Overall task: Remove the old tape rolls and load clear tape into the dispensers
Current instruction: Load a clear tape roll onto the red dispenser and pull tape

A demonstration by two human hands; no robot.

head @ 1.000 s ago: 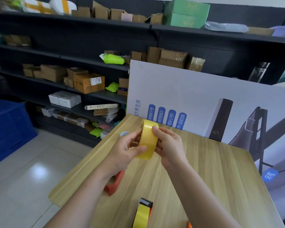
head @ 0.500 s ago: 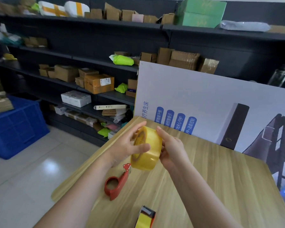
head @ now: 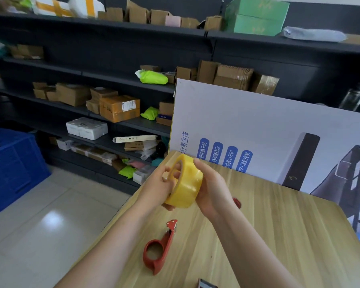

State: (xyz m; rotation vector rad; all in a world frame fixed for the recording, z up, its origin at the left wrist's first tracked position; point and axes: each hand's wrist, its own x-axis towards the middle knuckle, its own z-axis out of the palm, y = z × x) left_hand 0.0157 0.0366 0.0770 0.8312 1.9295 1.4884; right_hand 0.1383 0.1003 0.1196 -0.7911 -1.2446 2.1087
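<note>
1. Tape roll (head: 185,183), one, yellowish-clear, hangs above the table's (head: 279,225) left edge, core axis running hand to hand
2. Left hand (head: 158,190) grips it, fingers curled into the core; right hand (head: 212,190) cups the outer face
3. One empty red dispenser (head: 158,250) lies by the left edge, nearer the person than the hands, cutter end toward the roll; the left hand looks closer to it
4. A red piece (head: 236,203) behind the right wrist and a dark corner (head: 207,284) at the near edge: too little shows to name them
</note>
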